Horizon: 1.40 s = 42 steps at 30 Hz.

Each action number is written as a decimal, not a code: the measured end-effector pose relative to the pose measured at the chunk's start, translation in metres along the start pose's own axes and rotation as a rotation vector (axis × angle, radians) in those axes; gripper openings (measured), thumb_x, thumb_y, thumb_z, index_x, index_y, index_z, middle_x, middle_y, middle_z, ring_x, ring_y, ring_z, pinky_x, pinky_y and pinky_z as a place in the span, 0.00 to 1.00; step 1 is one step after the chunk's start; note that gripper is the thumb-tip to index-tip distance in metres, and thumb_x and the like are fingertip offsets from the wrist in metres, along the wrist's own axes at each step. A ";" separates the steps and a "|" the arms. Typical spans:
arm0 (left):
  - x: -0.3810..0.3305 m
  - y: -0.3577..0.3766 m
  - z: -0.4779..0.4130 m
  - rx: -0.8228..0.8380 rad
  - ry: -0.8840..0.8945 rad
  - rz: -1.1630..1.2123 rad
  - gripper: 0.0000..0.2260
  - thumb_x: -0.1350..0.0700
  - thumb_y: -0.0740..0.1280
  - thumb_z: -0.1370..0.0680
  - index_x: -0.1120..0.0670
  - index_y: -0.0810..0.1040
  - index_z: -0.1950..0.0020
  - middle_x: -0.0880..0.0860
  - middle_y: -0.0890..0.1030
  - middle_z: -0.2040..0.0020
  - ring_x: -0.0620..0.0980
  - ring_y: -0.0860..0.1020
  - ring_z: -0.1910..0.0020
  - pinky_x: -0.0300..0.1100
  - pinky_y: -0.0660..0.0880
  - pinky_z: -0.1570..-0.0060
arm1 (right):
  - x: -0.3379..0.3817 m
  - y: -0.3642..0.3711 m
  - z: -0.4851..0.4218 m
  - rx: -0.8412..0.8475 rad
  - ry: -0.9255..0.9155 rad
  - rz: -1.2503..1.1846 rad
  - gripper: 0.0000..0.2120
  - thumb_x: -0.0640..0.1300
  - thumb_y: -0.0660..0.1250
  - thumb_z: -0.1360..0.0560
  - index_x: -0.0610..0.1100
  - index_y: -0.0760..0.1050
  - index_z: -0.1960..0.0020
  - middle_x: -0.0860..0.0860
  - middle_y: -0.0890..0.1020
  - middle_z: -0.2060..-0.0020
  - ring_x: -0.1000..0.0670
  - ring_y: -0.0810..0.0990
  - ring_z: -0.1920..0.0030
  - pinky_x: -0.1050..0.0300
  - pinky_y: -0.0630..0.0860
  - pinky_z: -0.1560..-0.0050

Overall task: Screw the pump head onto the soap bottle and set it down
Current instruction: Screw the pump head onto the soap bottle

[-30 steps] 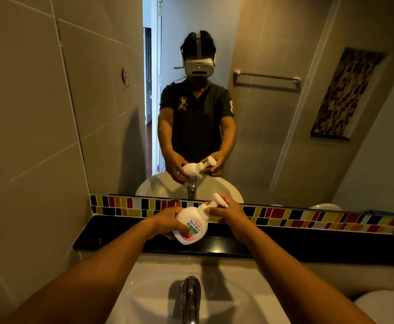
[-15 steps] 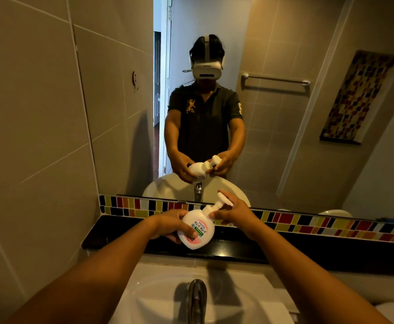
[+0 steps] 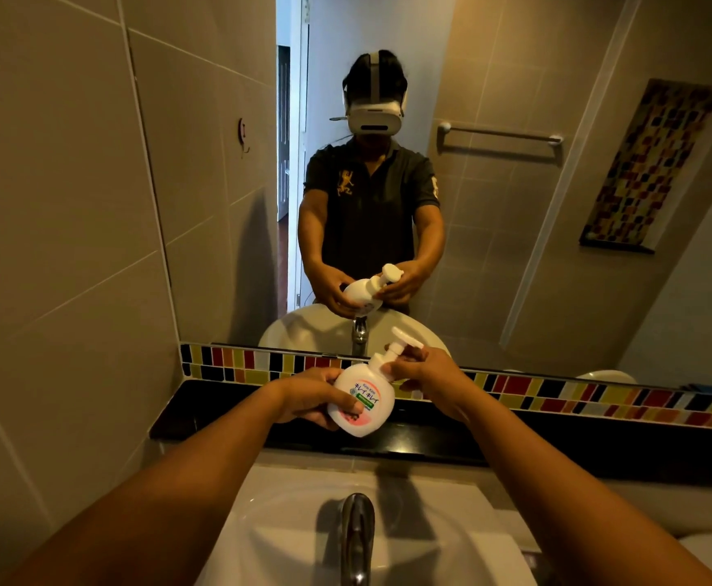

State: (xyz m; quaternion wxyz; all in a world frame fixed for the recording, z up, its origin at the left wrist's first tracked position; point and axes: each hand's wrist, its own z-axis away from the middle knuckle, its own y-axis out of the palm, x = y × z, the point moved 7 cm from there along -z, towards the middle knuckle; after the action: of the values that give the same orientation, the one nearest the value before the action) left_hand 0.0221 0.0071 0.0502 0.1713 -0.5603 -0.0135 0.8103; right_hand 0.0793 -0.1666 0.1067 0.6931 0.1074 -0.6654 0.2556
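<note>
Soap bottle (image 3: 360, 401) in left hand (image 3: 309, 399) (tilted), right hand (image 3: 424, 372) on pump head (image 3: 400, 346)

One head-worn camera looks forward and down, close over the sink (image 3: 261, 522), squarely facing the mirror (image 3: 493, 247)
</note>
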 end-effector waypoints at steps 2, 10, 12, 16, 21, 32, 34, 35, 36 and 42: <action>-0.003 0.002 -0.001 -0.011 0.011 0.004 0.24 0.56 0.77 0.30 0.53 0.76 0.36 0.56 0.83 0.42 0.56 0.82 0.43 0.54 0.81 0.44 | 0.000 0.000 0.001 -0.030 0.002 0.005 0.10 0.42 0.73 0.28 0.44 0.79 0.47 0.47 0.84 0.53 0.45 0.82 0.50 0.52 0.79 0.50; -0.012 0.002 -0.004 -0.065 0.032 -0.082 0.25 0.54 0.77 0.31 0.51 0.75 0.36 0.55 0.83 0.43 0.56 0.82 0.44 0.51 0.82 0.48 | -0.003 0.002 0.002 -0.096 0.039 0.125 0.20 0.62 0.68 0.27 0.45 0.78 0.50 0.49 0.80 0.60 0.51 0.75 0.62 0.59 0.72 0.62; -0.013 0.001 -0.002 -0.074 0.032 -0.091 0.24 0.54 0.77 0.30 0.51 0.75 0.36 0.55 0.83 0.42 0.56 0.82 0.44 0.51 0.82 0.48 | -0.006 0.003 0.002 -0.027 0.063 0.080 0.21 0.59 0.68 0.26 0.44 0.77 0.43 0.47 0.80 0.55 0.49 0.74 0.59 0.57 0.71 0.59; -0.013 -0.002 -0.002 -0.094 0.041 -0.083 0.24 0.55 0.77 0.30 0.51 0.75 0.35 0.55 0.82 0.42 0.56 0.81 0.43 0.52 0.82 0.47 | -0.010 0.002 -0.001 0.065 0.097 -0.002 0.12 0.44 0.69 0.26 0.42 0.78 0.43 0.46 0.79 0.57 0.49 0.75 0.60 0.57 0.72 0.59; -0.013 -0.001 -0.003 -0.113 0.040 -0.114 0.25 0.55 0.77 0.30 0.50 0.74 0.36 0.54 0.82 0.42 0.54 0.81 0.44 0.53 0.82 0.47 | -0.011 -0.002 0.001 0.000 0.083 0.085 0.16 0.54 0.73 0.28 0.41 0.77 0.57 0.48 0.81 0.65 0.50 0.74 0.67 0.59 0.72 0.66; -0.014 -0.003 -0.002 -0.143 0.057 -0.120 0.25 0.56 0.77 0.31 0.50 0.74 0.36 0.53 0.82 0.42 0.53 0.81 0.44 0.52 0.82 0.48 | -0.014 0.002 0.002 0.068 0.124 -0.043 0.11 0.47 0.70 0.26 0.43 0.77 0.46 0.44 0.80 0.57 0.49 0.75 0.63 0.57 0.73 0.63; -0.014 -0.002 -0.002 -0.140 0.055 -0.149 0.25 0.56 0.77 0.31 0.50 0.74 0.36 0.53 0.82 0.42 0.53 0.81 0.45 0.51 0.82 0.48 | -0.015 -0.001 0.002 0.038 0.124 -0.013 0.17 0.54 0.74 0.29 0.41 0.78 0.49 0.45 0.80 0.61 0.49 0.75 0.66 0.57 0.73 0.64; -0.015 -0.001 -0.002 -0.138 0.054 -0.159 0.25 0.56 0.77 0.31 0.49 0.74 0.37 0.52 0.82 0.43 0.52 0.81 0.45 0.50 0.82 0.49 | -0.016 -0.001 0.002 0.032 0.127 0.002 0.22 0.57 0.75 0.32 0.41 0.78 0.50 0.45 0.80 0.63 0.50 0.74 0.67 0.57 0.73 0.65; -0.015 -0.001 -0.002 -0.138 0.055 -0.161 0.24 0.56 0.77 0.31 0.49 0.74 0.38 0.52 0.82 0.43 0.52 0.81 0.45 0.49 0.82 0.50 | -0.016 0.000 0.003 0.040 0.131 0.003 0.25 0.60 0.75 0.34 0.40 0.78 0.50 0.46 0.79 0.64 0.50 0.74 0.68 0.57 0.73 0.66; -0.018 -0.001 -0.003 -0.156 0.068 -0.148 0.22 0.56 0.77 0.30 0.47 0.74 0.39 0.52 0.81 0.42 0.53 0.81 0.44 0.49 0.82 0.50 | -0.015 0.005 0.003 0.150 0.148 -0.145 0.17 0.46 0.69 0.25 0.43 0.73 0.39 0.42 0.78 0.52 0.50 0.75 0.63 0.58 0.73 0.63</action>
State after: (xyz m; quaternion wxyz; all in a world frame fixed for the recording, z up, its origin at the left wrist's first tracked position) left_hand 0.0305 0.0025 0.0656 0.1867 -0.5966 -0.1121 0.7724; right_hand 0.0738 -0.1669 0.0914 0.7471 0.1876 -0.5818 0.2612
